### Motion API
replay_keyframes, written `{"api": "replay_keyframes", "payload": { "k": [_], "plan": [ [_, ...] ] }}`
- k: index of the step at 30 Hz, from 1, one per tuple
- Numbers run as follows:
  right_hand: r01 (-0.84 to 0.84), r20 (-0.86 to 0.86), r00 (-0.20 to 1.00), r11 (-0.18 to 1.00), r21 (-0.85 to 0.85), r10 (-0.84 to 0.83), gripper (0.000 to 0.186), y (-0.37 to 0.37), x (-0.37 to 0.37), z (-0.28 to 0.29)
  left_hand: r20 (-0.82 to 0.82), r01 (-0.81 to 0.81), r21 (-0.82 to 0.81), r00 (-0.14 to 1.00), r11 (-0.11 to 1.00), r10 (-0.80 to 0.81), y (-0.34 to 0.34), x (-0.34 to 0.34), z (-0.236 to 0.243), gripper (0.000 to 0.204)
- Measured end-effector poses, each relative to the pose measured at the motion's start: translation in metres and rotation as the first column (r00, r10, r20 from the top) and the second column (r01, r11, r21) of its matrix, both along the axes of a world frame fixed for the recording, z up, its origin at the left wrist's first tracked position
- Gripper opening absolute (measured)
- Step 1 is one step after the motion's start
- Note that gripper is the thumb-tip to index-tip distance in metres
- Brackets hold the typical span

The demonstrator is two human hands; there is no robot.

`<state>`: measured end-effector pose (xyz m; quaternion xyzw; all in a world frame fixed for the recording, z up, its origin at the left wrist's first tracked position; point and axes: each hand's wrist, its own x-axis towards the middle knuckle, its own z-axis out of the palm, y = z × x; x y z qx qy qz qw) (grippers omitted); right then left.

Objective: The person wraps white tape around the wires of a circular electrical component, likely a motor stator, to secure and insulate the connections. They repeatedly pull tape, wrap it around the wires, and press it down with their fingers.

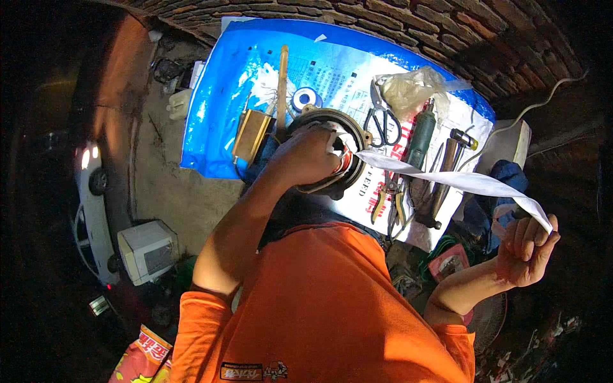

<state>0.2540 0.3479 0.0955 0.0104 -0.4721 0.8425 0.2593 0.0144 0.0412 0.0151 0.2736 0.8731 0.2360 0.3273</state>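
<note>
Head view: white binding tape (460, 180) spans from the open mouth of a round motor housing (351, 126), across the tools, to our right hand (527, 249). Reddish windings (345, 164) show inside the rim. Our left hand (310, 157) reaches into the mouth; its fingertips are hidden, so we cannot tell whether those fingers are clamped or apart. Our right fingers are closed on the tape near its free end, well apart from the housing.

For good handling, we judge, we should draw the tape with light, even tension, take out the twist visible along its run, and steady the windings without scraping them on the rim.

Scissors (384, 124), a green power tool (420, 137), yellow-handled pliers (381, 198) and a hammer (450, 166) lie beside the housing on the surface, which a blue-and-white printed sheet (211, 127) covers; we should keep the tape from snagging on them.
</note>
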Motion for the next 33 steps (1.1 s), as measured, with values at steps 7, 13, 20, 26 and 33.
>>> {"api": "replay_keyframes", "payload": {
  "k": [7,13,20,26,33],
  "plan": [
    [0.0,0.008,1.0,1.0,-0.026,0.0,0.029,-0.003,-0.006,-0.003,-0.325,-0.035,-0.152,0.946,0.988,-0.017,0.015,0.014,0.001,0.024],
    [-0.041,-0.015,0.999,0.999,-0.026,0.041,0.028,-0.01,-0.01,-0.004,-0.431,0.004,-0.325,0.89,0.946,-0.152,0.0,0.009,0.024,0.018],
    [0.029,0.077,0.997,0.999,0.045,-0.032,0.032,-0.018,-0.019,-0.011,-0.309,-0.156,-0.044,0.942,0.987,0.135,0.002,0.017,0.022,0.027],
    [0.082,0.113,0.99,0.995,0.058,-0.088,0.03,-0.017,-0.023,-0.027,0.101,-0.242,-0.024,0.965,0.97,0.243,0.0,0.012,0.019,0.03],
    [0.107,0.171,0.977,0.986,0.125,-0.128,0.031,-0.02,-0.025,-0.031,-0.175,-0.091,-0.023,0.981,0.996,0.086,-0.004,0.007,-0.03,0.027]
  ]
}}
